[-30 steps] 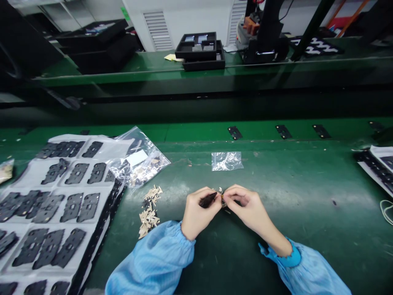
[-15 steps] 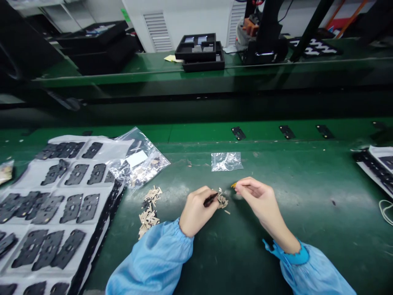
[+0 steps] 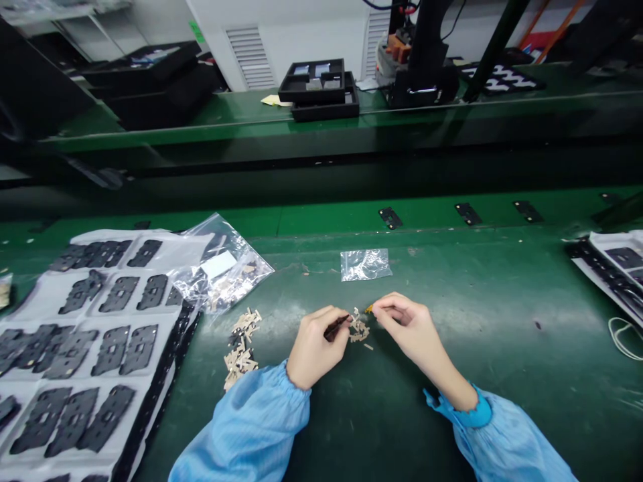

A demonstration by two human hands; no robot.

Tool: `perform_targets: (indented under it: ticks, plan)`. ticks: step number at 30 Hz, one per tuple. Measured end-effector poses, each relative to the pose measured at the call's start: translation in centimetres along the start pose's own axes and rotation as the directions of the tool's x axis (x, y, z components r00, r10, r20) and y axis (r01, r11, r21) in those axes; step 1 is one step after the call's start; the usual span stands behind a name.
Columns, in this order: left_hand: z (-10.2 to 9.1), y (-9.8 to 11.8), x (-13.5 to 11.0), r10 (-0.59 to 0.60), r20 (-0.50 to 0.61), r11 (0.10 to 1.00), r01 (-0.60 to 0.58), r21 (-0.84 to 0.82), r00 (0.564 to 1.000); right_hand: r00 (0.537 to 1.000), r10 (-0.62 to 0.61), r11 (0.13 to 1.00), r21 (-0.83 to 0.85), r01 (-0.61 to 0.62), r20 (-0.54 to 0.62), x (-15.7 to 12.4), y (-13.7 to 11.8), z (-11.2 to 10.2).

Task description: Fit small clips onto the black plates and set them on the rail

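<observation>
Left hand (image 3: 316, 348): curled closed around black tweezers (image 3: 335, 328), thumb and fingers pinching the shank, tips angled right and almost touching the nearer heap.

Right hand (image 3: 406, 328): thumb and forefinger pinched on a small gold-coloured piece (image 3: 370, 308), remaining fingers loosely curled, just right of the nearer heap.

Between the hands: loose heap of small tan strips (image 3: 358, 328) on a green bench mat (image 3: 452, 361), with one stray strip (image 3: 368, 347) just below it.

Sleeves: light-blue gathered sleeves (image 3: 246, 428) on both forearms, elastic at the wrists, the right cuff (image 3: 467, 415) a deeper blue.

Left of the hands: second heap of tan strips (image 3: 241, 348), long and narrow, with some dark bits among them.

Further left: grey sheet (image 3: 171, 249) carrying rows of black perforated plates (image 3: 119, 294), partly overlapped by a clear plastic bag (image 3: 221, 268) holding a white label and more strips.

Ahead of the hands: small flat clear bag (image 3: 365, 264) lying alone on the mat.

Far edge of the mat: three small black plates (image 3: 467, 214) in a spaced row.

Right edge: another sheet of black plates (image 3: 610, 268), with a thin white cable loop (image 3: 623, 338) just below it.

Back bench: stacked black trays (image 3: 319, 90) beside a black-and-orange machine (image 3: 416, 73).
</observation>
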State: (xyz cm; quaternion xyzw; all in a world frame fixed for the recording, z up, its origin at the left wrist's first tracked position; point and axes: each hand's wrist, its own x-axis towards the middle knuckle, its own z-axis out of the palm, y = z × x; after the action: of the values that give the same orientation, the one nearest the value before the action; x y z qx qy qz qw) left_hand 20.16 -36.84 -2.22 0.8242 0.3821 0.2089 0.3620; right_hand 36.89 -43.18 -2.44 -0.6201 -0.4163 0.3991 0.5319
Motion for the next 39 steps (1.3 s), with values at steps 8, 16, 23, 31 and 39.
perform_targets:
  ticks: [8,16,23,31,39]
  plan:
    - [0.3,0.1,0.1,-0.068,-0.02,0.997,0.068,-0.041,0.997,1.0,-0.006,1.0,-0.016,0.006,0.0,0.0,-0.2,0.1]
    - [0.6,1.3,-0.6,0.027,-0.197,0.985,-0.06,-0.162,0.98,1.0,-0.008,0.999,-0.043,0.008,-0.008,-0.6,-0.2,1.0]
    - [1.6,1.2,-1.0,0.048,-0.243,0.971,-0.102,-0.214,0.969,0.998,0.029,0.999,0.037,-0.031,0.048,-1.0,-0.2,1.5]
    - [1.2,0.7,-0.2,-0.237,-0.151,0.867,0.138,-0.479,0.96,0.995,0.066,0.974,0.21,-0.079,0.07,-0.8,-0.4,1.5]
    - [1.3,0.9,-0.1,-0.374,0.166,0.468,0.34,-0.815,0.913,0.948,0.268,0.856,0.409,-0.316,0.173,-0.6,-0.6,1.2]
